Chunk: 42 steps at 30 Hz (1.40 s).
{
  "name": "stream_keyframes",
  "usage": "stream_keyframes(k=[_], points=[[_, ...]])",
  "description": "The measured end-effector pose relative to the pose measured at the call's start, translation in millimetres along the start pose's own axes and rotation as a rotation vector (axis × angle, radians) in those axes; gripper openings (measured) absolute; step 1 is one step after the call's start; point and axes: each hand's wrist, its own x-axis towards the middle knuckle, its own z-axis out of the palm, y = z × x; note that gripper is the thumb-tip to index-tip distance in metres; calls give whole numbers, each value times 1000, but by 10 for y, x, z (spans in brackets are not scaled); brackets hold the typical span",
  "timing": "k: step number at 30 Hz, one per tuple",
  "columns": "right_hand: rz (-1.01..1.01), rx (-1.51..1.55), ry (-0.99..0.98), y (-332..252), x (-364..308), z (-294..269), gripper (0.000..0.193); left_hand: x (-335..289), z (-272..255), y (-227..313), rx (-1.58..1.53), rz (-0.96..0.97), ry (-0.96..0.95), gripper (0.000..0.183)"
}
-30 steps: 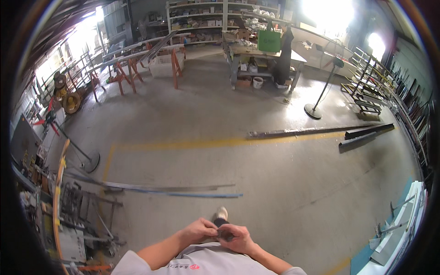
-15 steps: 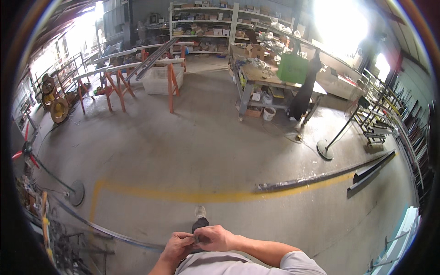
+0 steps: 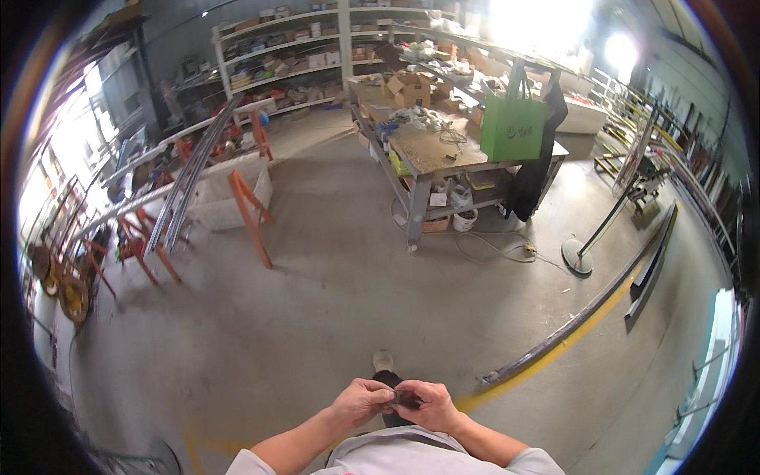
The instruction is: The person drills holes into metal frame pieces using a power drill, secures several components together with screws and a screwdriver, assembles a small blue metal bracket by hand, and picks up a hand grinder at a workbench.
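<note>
Both of my hands meet low in front of my body, above one light shoe (image 3: 383, 361) and a dark trouser leg. The fingers of my left hand (image 3: 358, 404) are pinched together at its right side. My right hand (image 3: 430, 406) faces it with thumb and fingers curled in. Between the fingertips is a small dark piece (image 3: 397, 395); it is too small and too covered to name. Both hands seem to touch it.
Ahead stands a workbench (image 3: 431, 146) with a green bag (image 3: 511, 131) hanging from it. To the left, orange trestles (image 3: 252, 218) carry long metal bars (image 3: 194, 170). On the right are a round-based stand (image 3: 577, 258) and long profiles (image 3: 570, 331) along a yellow floor line.
The workbench and trestles look nearer, and the yellow line has passed beneath me, so I have moved forward and turned somewhat. My hands stay together around the small piece, now farther right in view.
</note>
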Motion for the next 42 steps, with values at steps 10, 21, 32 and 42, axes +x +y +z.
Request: stream_keyframes(k=[10,21,32,42], points=[[13,274,-72,559,4465,394,28,1454,-1352,3616,-112,210,308,8],[131,315,40,1093,8454,196,25,3779,-2762,7060,-22,59,151,13],[304,297,519,1835,10784,-984,25,6374,-2195,9772,738,-237,-112,15],[362,708,728,2635,12298,-2071,23,8648,-2028,10753,1741,606,-740,10]])
